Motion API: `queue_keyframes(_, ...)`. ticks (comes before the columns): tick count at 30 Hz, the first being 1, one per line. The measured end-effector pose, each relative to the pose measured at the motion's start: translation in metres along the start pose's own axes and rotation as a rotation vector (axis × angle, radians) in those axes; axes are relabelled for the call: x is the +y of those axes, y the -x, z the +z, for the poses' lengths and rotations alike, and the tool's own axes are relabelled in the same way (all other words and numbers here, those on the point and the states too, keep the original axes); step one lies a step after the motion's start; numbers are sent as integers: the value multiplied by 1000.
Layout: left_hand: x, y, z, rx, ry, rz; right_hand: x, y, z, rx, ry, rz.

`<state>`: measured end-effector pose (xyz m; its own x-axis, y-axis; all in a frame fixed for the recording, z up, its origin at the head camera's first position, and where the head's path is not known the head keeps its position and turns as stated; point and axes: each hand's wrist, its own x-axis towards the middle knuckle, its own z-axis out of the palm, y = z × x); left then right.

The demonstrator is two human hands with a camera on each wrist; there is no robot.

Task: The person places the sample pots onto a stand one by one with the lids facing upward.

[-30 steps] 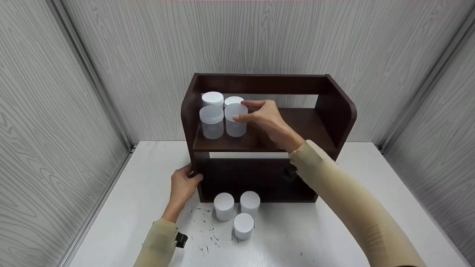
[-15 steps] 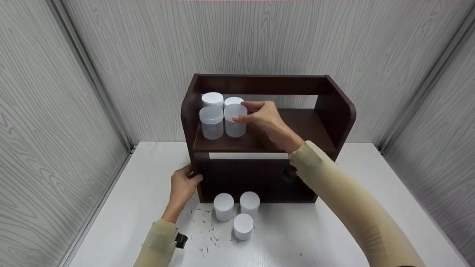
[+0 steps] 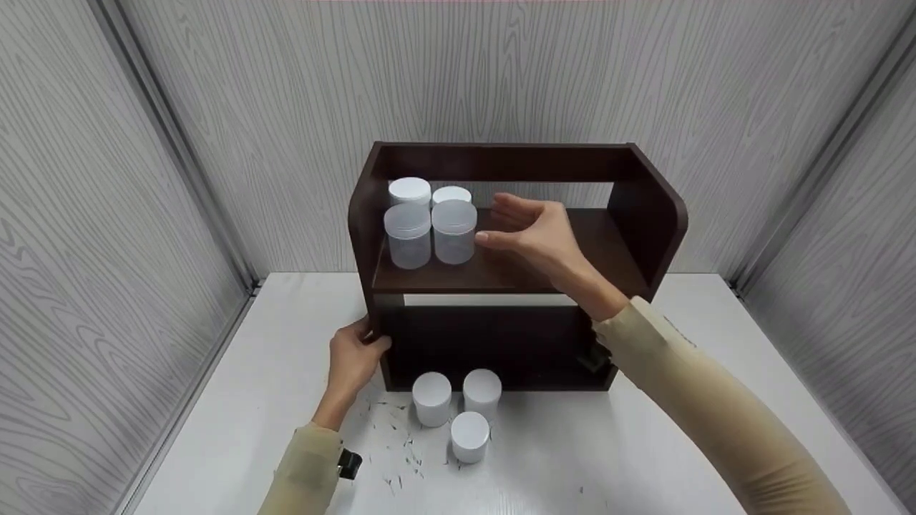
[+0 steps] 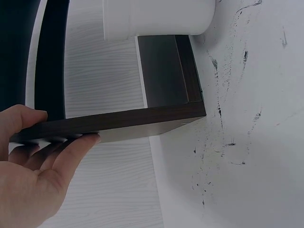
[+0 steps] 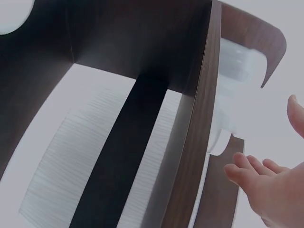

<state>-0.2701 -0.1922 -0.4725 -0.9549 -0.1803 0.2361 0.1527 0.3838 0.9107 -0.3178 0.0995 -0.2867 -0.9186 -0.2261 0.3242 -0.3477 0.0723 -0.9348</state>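
Note:
A dark brown two-tier shelf (image 3: 558, 282) stands on the white table. My left hand (image 3: 354, 361) grips the edge of its left side panel; in the left wrist view, thumb and fingers (image 4: 76, 152) lie on either side of the board. Just right of the front clear jar (image 3: 455, 236) on the upper tier, my right hand (image 3: 540, 232) holds nothing, its thumb and fingers spread apart. Another clear jar (image 3: 409, 239) stands beside that one. Behind them are two white-lidded jars, one at the left (image 3: 410, 189) and another at the right (image 3: 451, 194).
Three white jars stand on the table before the shelf: a left one (image 3: 432, 399), a right one (image 3: 482, 392) and a front one (image 3: 470, 436). Dark scuff marks (image 3: 408, 450) streak the table. Wood-patterned panels (image 3: 501, 71) enclose the back and sides.
My right hand has let go of the front right clear jar and drawn back to the right. The jar stays on the upper tier. My left hand keeps its place.

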Motion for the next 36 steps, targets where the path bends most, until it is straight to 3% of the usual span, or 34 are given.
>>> queue_keyframes(4,1,0,0,6,-10,-2,-3,28,-10,29,27,-72)
queue_keyframes(10,1,0,0,11,-13,-13,2,69,-22,48,-32,-112)
queue_keyframes(17,2,0,0,4,-11,-14,21,111,-34,65,-34,-184)
queue_keyframes(23,3,0,0,10,-7,-9,48,142,-39,107,45,-212)
queue_keyframes(28,3,0,0,2,6,-4,78,162,-40,76,113,-169)
queue_keyframes(36,1,0,1,4,11,6,126,183,-42,53,146,-19)
